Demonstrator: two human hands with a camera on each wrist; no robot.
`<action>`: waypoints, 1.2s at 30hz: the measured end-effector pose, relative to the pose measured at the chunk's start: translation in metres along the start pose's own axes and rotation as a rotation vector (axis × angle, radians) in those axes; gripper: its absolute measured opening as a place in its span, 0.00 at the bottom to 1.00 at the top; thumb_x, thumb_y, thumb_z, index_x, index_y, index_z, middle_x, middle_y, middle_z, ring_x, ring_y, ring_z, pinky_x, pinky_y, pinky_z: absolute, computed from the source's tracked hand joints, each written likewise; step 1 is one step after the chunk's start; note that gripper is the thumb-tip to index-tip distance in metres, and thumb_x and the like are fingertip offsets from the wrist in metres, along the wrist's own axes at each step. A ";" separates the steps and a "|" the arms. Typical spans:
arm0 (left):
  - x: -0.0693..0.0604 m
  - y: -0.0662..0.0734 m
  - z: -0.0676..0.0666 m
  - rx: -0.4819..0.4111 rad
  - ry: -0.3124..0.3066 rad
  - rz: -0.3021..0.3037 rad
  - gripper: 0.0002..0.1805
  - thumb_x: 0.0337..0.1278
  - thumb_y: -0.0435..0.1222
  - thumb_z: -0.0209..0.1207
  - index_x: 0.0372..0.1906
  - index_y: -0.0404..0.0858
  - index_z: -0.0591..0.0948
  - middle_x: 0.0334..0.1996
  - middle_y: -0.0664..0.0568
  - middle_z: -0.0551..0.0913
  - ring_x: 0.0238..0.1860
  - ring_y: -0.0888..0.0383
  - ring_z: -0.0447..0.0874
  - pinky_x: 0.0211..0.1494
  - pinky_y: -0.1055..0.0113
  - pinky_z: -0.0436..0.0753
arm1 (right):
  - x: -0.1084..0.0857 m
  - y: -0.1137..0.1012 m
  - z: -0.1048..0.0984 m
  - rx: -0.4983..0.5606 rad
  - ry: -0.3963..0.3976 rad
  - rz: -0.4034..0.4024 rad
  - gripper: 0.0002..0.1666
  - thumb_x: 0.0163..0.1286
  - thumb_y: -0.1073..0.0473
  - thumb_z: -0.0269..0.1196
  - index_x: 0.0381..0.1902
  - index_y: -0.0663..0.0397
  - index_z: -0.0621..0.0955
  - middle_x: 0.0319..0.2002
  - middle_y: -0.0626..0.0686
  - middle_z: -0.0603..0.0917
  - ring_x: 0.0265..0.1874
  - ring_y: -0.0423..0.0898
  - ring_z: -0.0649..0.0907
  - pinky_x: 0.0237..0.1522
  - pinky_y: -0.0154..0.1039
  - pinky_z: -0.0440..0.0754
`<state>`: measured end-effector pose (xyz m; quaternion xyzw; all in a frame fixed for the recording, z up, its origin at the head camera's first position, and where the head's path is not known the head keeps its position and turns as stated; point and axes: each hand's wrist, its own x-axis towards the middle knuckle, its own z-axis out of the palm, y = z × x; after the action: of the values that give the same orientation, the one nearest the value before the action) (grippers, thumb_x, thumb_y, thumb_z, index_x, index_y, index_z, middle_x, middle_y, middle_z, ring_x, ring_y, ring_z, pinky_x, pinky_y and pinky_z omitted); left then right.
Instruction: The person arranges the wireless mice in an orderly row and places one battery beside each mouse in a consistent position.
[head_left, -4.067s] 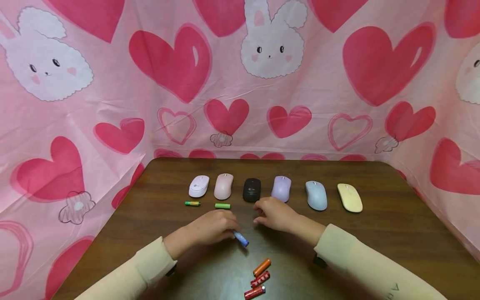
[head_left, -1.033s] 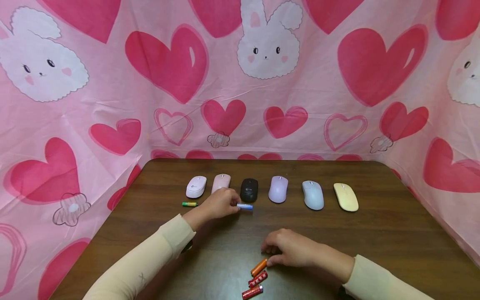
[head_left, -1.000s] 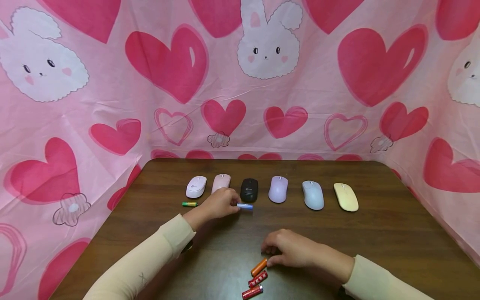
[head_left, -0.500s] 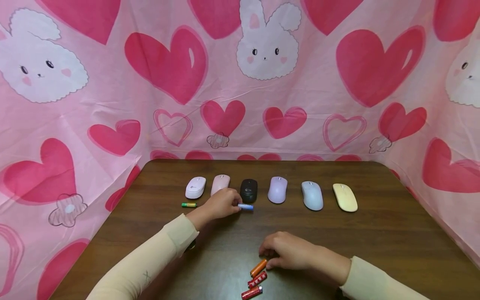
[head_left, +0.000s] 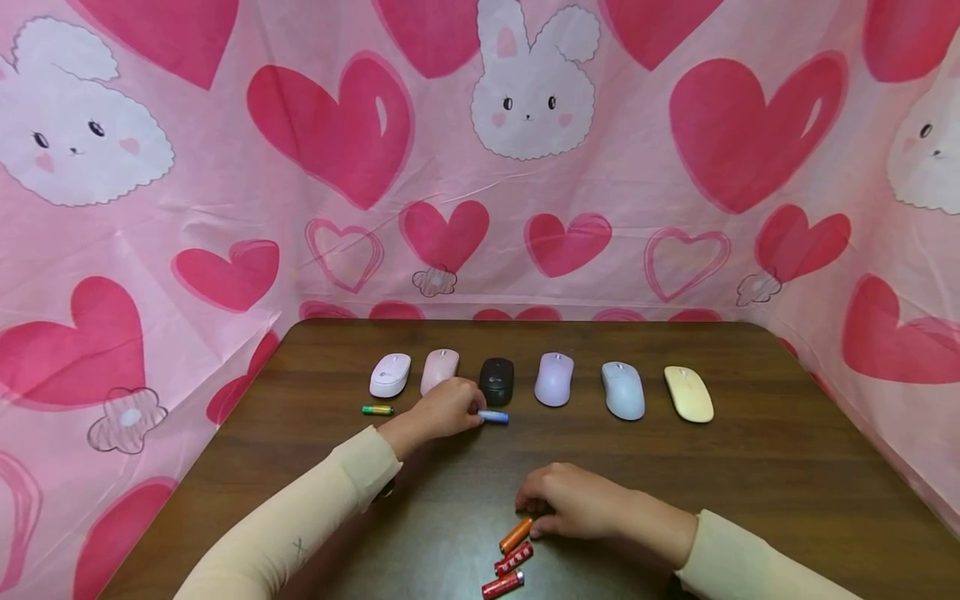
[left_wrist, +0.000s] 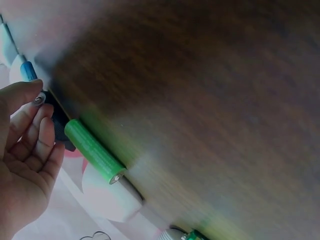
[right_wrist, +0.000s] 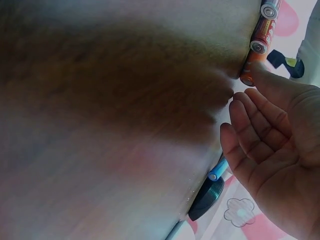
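Between thumb and fingers my left hand (head_left: 447, 408) pinches one end of a blue battery (head_left: 494, 416), just in front of the black mouse (head_left: 497, 381). A green battery (left_wrist: 95, 151) lies beside that hand in the left wrist view; the head view hides it behind the hand. Nearer the front, my right hand (head_left: 573, 502) has loosely bent fingers, and its thumb touches an orange battery (head_left: 515, 536). Two red batteries (head_left: 513, 558) lie below the orange one. In the right wrist view the right hand (right_wrist: 275, 135) has nothing between its fingers.
On the wooden table (head_left: 675, 483), a row of mice runs along the back: white (head_left: 390, 375), pink (head_left: 439, 370), black, purple (head_left: 554, 379), light blue (head_left: 623, 390) and yellow (head_left: 689, 394). A green-and-gold battery (head_left: 377, 410) lies before the white mouse. Heart-patterned cloth (head_left: 330, 208) hangs behind.
Since the oldest frame, my left hand has carried the blue battery back to near the black mouse, and my right hand has come forward to the orange battery. Over the last second both hands barely moved.
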<state>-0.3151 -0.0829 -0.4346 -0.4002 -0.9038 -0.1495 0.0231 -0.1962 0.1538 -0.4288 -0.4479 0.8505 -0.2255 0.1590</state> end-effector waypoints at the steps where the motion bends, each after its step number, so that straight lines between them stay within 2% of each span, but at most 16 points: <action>1: 0.000 0.000 0.000 0.004 -0.006 -0.001 0.03 0.50 0.35 0.69 0.29 0.40 0.85 0.23 0.60 0.77 0.28 0.62 0.73 0.34 0.68 0.73 | 0.000 0.000 0.000 0.004 -0.002 0.004 0.12 0.61 0.57 0.70 0.43 0.50 0.83 0.35 0.35 0.78 0.34 0.29 0.76 0.37 0.28 0.76; 11: 0.004 -0.001 0.002 0.028 -0.055 0.007 0.03 0.52 0.35 0.69 0.28 0.41 0.85 0.23 0.60 0.77 0.27 0.62 0.72 0.33 0.69 0.73 | 0.001 0.001 0.000 0.004 -0.011 0.014 0.12 0.62 0.57 0.70 0.44 0.49 0.83 0.35 0.35 0.77 0.33 0.29 0.76 0.37 0.28 0.76; 23: 0.007 -0.003 0.004 0.033 -0.062 0.035 0.03 0.52 0.34 0.69 0.29 0.41 0.85 0.25 0.58 0.79 0.29 0.62 0.73 0.36 0.68 0.75 | 0.002 -0.004 -0.001 -0.015 -0.019 0.022 0.11 0.61 0.58 0.70 0.43 0.48 0.83 0.34 0.35 0.77 0.33 0.30 0.75 0.37 0.29 0.75; 36: 0.006 -0.004 0.004 0.045 -0.048 0.062 0.04 0.52 0.34 0.70 0.28 0.40 0.84 0.24 0.58 0.79 0.28 0.63 0.73 0.35 0.68 0.74 | 0.004 0.001 0.003 -0.078 -0.004 -0.056 0.07 0.63 0.58 0.69 0.39 0.46 0.83 0.33 0.35 0.76 0.31 0.29 0.74 0.36 0.27 0.75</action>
<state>-0.3214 -0.0798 -0.4380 -0.4309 -0.8944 -0.1188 0.0148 -0.1975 0.1498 -0.4321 -0.4778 0.8455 -0.1956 0.1365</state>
